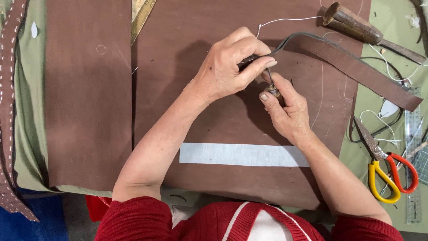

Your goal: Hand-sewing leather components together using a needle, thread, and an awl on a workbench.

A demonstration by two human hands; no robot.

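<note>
My left hand (229,62) pinches the end of a long brown leather strap (356,69) that runs off to the upper right. Just below it, my right hand (285,107) grips a small awl (271,85) with its thin metal point up against the strap end between my left fingers. Both hands work above a large brown leather sheet (214,116). A white thread (285,20) trails from the strap area toward the top.
A white paper strip (243,155) lies on the sheet near me. A second brown leather sheet (87,93) is at left. Scissors with yellow and red handles (388,172), a clear ruler (413,156) and a rusty tool (356,27) lie at right.
</note>
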